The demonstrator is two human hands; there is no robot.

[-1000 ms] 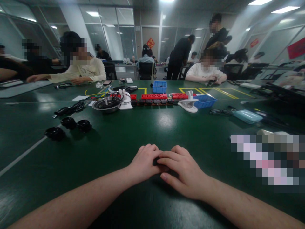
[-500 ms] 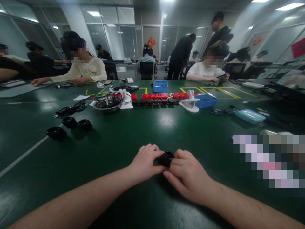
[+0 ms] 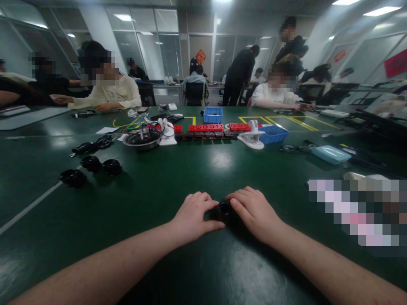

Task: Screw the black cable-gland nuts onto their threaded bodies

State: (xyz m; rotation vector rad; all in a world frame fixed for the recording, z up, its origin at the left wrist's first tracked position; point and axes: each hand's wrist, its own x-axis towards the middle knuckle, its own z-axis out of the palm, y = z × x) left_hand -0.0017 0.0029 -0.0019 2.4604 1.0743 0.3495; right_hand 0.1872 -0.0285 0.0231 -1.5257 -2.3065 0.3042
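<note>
Just in front of me, a small black hollow cylindrical part [image 3: 223,211] stands on the table with its round opening facing up and toward me. My left hand [image 3: 194,216] holds it from the left, thumb at the near side and fingers at the far side. On the right, my right hand [image 3: 252,214] has its fingers stretched out beside the part's upper edge, its thumb close to them. Whether those fingertips touch the part cannot be made out. Several larger black round parts [image 3: 73,178] sit to the left on the green table [image 3: 152,182].
Farther back are a metal bowl [image 3: 142,142] of dark cables, red-topped power strips [image 3: 206,127], white clamp stands [image 3: 253,137] and blue bins [image 3: 274,134]. A light-blue pouch [image 3: 330,154] and cables lie at the right. People sit across the table.
My right hand has loosened from the black part and turned, its fingers now stretched out and slightly farther away. My left hand keeps its grip. The view has shifted slightly.
</note>
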